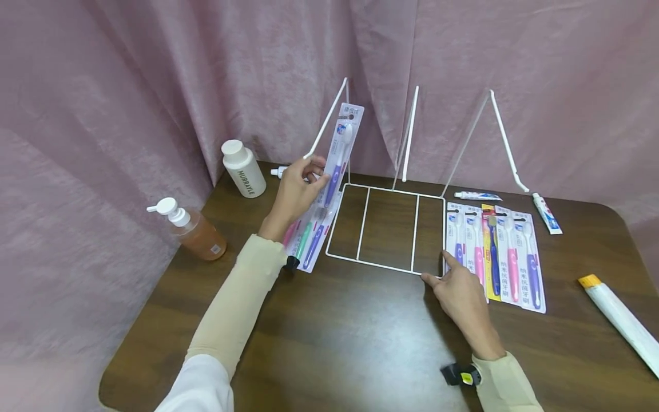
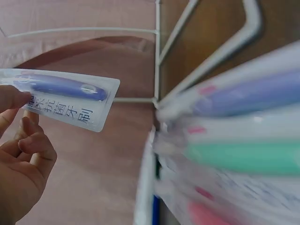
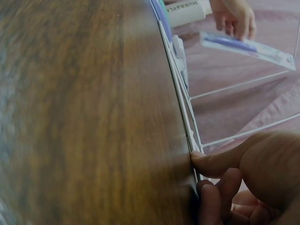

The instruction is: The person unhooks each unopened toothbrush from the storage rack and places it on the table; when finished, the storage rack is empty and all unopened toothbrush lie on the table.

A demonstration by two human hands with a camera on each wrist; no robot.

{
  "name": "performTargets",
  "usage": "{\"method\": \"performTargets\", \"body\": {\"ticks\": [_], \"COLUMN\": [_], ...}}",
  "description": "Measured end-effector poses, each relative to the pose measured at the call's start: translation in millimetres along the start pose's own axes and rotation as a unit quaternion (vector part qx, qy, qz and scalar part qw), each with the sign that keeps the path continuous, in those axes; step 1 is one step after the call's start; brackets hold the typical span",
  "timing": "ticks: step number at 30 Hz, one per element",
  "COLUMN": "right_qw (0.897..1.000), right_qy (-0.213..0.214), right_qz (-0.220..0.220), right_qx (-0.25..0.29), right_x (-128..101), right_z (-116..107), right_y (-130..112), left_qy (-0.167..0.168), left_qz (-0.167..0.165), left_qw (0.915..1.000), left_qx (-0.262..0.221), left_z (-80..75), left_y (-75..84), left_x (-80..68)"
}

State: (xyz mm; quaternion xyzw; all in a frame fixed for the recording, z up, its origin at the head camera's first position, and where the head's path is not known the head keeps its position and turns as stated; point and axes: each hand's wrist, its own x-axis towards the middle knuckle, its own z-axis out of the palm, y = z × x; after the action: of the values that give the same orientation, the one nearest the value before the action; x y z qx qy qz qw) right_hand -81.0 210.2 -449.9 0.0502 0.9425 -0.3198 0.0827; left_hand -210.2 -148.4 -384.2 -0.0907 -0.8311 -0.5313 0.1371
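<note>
Dark wood-grain tabletop (image 1: 329, 343) formed the work surface, closed in behind by pink curtain fabric (image 1: 154, 86).

Nearest the wearer, the right hand (image 1: 460, 297) rested at the front right corner of the white wire rack (image 1: 391, 229). Its thumb and index finger were extended and pressed against the rack's base frame; the remaining fingers were loosely curled and held nothing. The right wrist view confirmed the thumb tip on the wire at the table edge of the frame.

Just beside that hand, to its right, a row of packaged toothbrushes (image 1: 496, 254) lay flat on the table. Further right, a large white tube with an orange cap (image 1: 620, 320) lay diagonally near the table edge.

On the left side, the left hand (image 1: 296, 191) was raised above the table, its thumb and fingers pinched on a toothbrush pack (image 1: 341, 151) with a purple handle. The pack stood nearly upright, leaning at the rack's left upright wire. Beneath it, a stack of further toothbrush packs (image 1: 309, 234) lay against the rack's left edge.

Left of those, a pump bottle of amber liquid (image 1: 193, 229) stood near the table's left edge, and a white bottle (image 1: 243, 169) stood behind it. At the far right rear, two small toothpaste tubes (image 1: 546, 213) lay beside the rack's right upright.
</note>
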Motion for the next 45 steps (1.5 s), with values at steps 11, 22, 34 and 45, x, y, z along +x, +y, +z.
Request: {"method": "performTargets", "body": {"ticks": [11, 22, 34, 45], "right_qw": [1.000, 0.999, 0.999, 0.999], "right_qy": [-0.029, -0.035, -0.032, -0.042], "right_qz": [0.001, 0.005, -0.007, -0.002], "right_qx": [-0.003, 0.000, 0.003, 0.007], "right_x": [-1, -3, -1, -1], "right_z": [-6, -5, -6, -6], "right_y": [-2, -4, -3, -1], "left_qy": [0.028, 0.054, 0.027, -0.026], "left_qz": [-0.082, -0.155, -0.198, -0.233], "left_qw": [0.9962, 0.9858, 0.9754, 0.9669], "left_qx": [-0.008, 0.035, 0.093, 0.101], "left_z": [-49.2, -84.4, -89.5, -96.0], "left_y": [-42.0, -65.5, -80.9, -98.9], "left_x": [-46.2, -63.8, -77.6, -80.9]}}
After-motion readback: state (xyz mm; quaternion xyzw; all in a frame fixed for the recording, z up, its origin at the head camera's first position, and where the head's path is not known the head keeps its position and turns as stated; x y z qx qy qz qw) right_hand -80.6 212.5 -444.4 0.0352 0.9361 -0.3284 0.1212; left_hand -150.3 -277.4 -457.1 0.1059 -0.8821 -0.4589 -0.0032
